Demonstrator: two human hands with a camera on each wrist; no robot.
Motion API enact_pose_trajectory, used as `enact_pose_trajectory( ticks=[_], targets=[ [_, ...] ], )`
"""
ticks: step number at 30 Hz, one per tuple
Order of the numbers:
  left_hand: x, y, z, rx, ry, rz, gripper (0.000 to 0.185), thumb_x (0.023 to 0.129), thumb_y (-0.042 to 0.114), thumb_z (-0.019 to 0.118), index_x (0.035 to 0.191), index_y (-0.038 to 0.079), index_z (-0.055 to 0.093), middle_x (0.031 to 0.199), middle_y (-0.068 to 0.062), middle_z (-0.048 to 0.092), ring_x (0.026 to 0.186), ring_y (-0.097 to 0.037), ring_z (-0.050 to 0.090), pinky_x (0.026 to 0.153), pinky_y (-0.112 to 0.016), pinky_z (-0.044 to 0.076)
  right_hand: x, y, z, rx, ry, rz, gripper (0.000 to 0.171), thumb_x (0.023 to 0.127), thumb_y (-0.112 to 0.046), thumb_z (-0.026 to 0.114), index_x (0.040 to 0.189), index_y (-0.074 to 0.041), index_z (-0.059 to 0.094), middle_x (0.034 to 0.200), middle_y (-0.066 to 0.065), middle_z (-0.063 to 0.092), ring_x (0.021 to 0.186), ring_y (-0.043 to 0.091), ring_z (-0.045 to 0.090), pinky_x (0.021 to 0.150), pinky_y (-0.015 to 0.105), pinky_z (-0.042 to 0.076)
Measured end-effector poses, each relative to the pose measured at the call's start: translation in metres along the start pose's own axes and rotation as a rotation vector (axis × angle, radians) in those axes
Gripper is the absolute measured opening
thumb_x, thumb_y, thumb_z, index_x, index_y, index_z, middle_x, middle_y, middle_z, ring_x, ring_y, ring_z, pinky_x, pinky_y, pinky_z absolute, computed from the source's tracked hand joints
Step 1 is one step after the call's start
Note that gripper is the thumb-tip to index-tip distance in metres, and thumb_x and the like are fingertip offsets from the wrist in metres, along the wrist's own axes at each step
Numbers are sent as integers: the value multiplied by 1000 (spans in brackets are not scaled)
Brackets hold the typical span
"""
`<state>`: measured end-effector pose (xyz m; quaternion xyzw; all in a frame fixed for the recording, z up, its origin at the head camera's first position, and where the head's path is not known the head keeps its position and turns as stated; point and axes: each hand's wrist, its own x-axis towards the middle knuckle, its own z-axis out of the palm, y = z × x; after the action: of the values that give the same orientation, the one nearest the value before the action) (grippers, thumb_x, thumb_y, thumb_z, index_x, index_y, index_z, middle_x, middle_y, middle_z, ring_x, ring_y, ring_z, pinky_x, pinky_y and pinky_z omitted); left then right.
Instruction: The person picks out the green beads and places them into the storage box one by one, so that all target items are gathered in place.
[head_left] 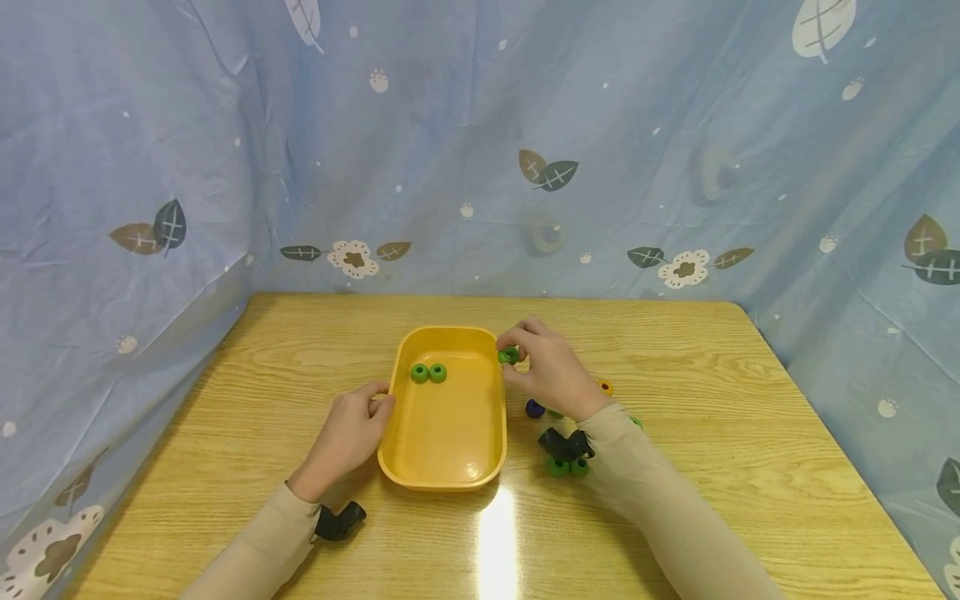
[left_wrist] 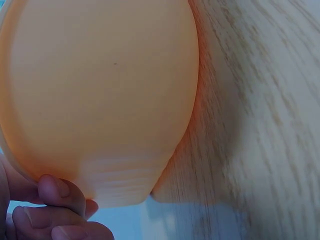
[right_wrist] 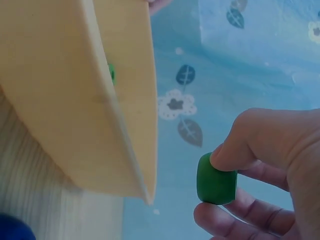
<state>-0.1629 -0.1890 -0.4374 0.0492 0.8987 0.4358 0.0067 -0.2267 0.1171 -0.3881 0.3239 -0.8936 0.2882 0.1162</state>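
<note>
So we've got a small green ring [head_left: 508, 355] pinched between thumb and fingertips of our right hand [head_left: 551, 371], held just over the right rim of the yellow tray [head_left: 450, 467]. The right wrist view shows it nicely: the green ring [right_wrist: 216, 179] sits clamped by its curved outer wall, thumb on top, finger below, clear of the tray edge. It looks like hard, smooth plastic, so we'd guess light, stiff, not fragile, but a bit slippery and happy to roll away if it drops on its side. Pinching across the rim like this seems the sane way to hold it; the hole is too small to be much use.

Our left hand [head_left: 348, 433] rests against the tray's left wall with fingers curled at the rim [left_wrist: 60, 192], apparently steadying it. The tray itself looks like thin light plastic that would slide easily on the wooden table [head_left: 675, 350].

Counts, as far as we can see:
- green rings in the tray [head_left: 428, 372]: two, side by side
- green ring in hand: one
- green ones on the table by our right wrist [head_left: 567, 467]: two plain, maybe more hidden under the sleeve
- one blue bead [head_left: 534, 407], one orange piece [head_left: 604, 387]
</note>
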Motion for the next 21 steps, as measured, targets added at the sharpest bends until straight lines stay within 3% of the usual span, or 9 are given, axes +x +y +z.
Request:
enact_pose_trajectory(
  ticks=[8,14,21],
  targets=[
    [0,0,0,6,-3,4,36,109,14,51,135,-7,62,74,-7,72,48,-10,44,46,-23,35,16,-11,11,-5,-39,-71,17,93,-6,73,110,-10,72,107,7,60,79,21,57,70,30,50],
    [0,0,0,17,-6,9,35,109,14,51,136,-6,62,64,-2,61,46,-9,38,45,-23,33,31,-19,16,-24,-56,-89,17,94,-9,72,110,-11,72,107,5,62,78,15,55,72,30,51],
    [0,0,0,13,-5,5,35,109,14,51,135,-6,62,63,-2,61,46,-9,38,45,-23,32,47,-29,28,-31,-122,-104,17,94,-10,73,112,-10,72,107,5,62,79,14,56,75,29,52]
  ],
)
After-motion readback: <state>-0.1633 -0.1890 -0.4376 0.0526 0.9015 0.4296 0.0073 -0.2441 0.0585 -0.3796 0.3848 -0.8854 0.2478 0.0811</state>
